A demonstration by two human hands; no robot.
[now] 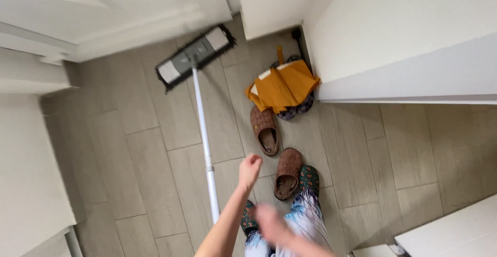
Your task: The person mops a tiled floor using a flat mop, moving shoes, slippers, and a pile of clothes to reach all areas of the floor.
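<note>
Nearby, brown slippers beside mop; left hand clenched, right hand blurred, fingers' state unclear.

We look down on a grey wood-look tile floor. A flat mop with a white pole and grey rectangular head stretches from the lower middle of the frame to the upper middle, its head against the white baseboard. Our left hand — curled into a loose fist — sits just right of the pole, not clearly gripping it. Our right hand is blurred at the bottom. Two brown woven slippers lie at centre, below an orange fabric bag.
</note>
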